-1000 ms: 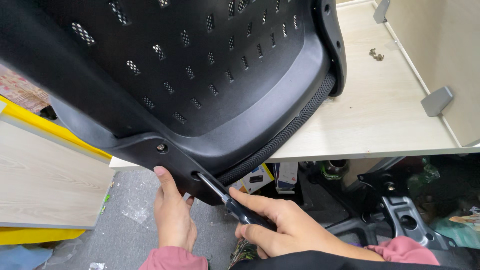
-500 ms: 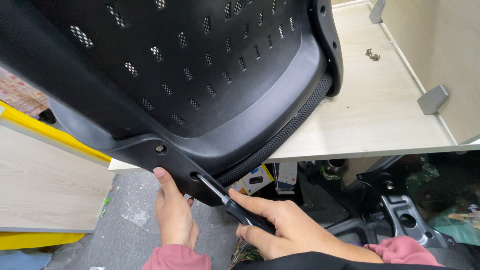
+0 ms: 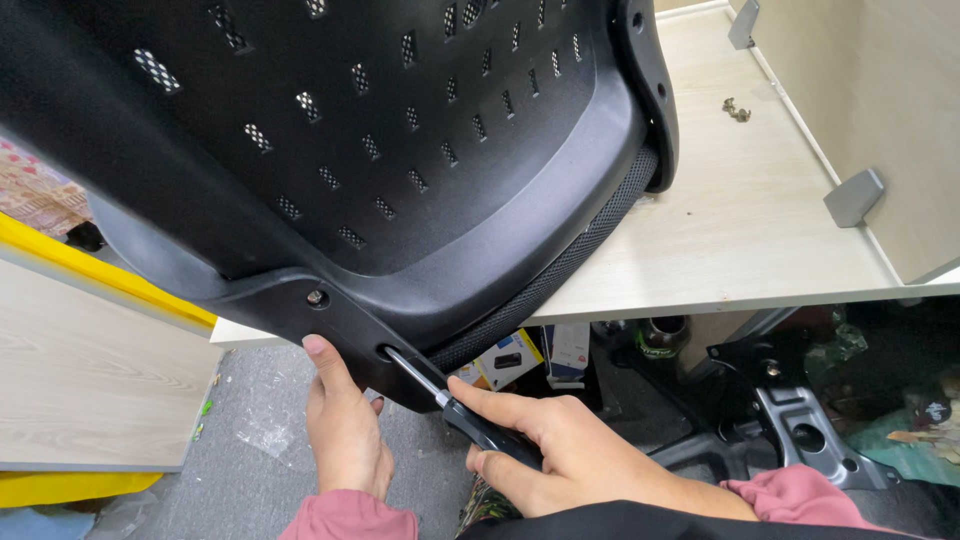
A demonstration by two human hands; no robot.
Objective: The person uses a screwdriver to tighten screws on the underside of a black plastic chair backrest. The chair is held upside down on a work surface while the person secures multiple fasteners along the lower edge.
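Black chair back [image 3: 380, 150] overhangs desk edge [image 3: 720, 300]; right hand [image 3: 560, 455] grips screwdriver [image 3: 450, 405], left hand [image 3: 345, 435] steadies rim.

Two small cartons sit on the floor under the counter, at six o'clock. The black-and-yellow box [image 3: 508, 358] lies tilted; the white box [image 3: 569, 352] stands just beside it at three o'clock.

A pale wood-grain tabletop [image 3: 760, 230] stands over grey floor [image 3: 250, 400].
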